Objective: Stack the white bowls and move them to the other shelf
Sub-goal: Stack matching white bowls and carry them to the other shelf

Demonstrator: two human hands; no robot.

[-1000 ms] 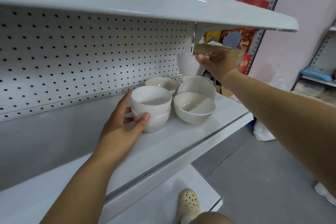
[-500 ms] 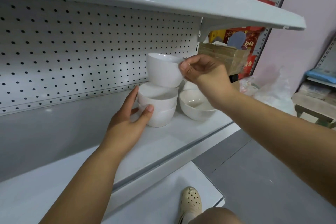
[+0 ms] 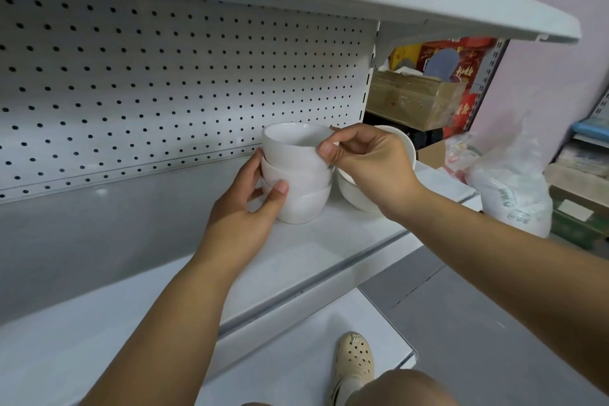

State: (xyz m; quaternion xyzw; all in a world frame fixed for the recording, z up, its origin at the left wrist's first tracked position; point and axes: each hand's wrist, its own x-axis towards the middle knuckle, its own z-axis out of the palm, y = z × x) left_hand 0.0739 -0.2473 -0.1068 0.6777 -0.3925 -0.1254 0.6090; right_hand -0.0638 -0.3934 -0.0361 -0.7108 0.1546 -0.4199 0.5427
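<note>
Lowered from above, the top bowl (image 3: pixel 293 145) now nests on the stack (image 3: pixel 301 203) on the shelf (image 3: pixel 329 257). Our right hand (image 3: pixel 369 165) pinches its rim, our left hand (image 3: pixel 244 212) grips the stack; we seat it level before releasing.

Left grip (image 3: pixel 245 211): curled round the lower bowl stack (image 3: pixel 304 198), thumb on the near side, fingers wrapped behind the far side.
Right grip (image 3: pixel 372 161): pinches the rim of the top bowl (image 3: pixel 291 147), thumb on the outer wall, fingers curled over the rim.
Left forearm: bare, rises from below to its grip, wrist straight.
Right forearm: bare, enters from the right, wrist slightly bent.
Spacing: right above left, apart.
</note>
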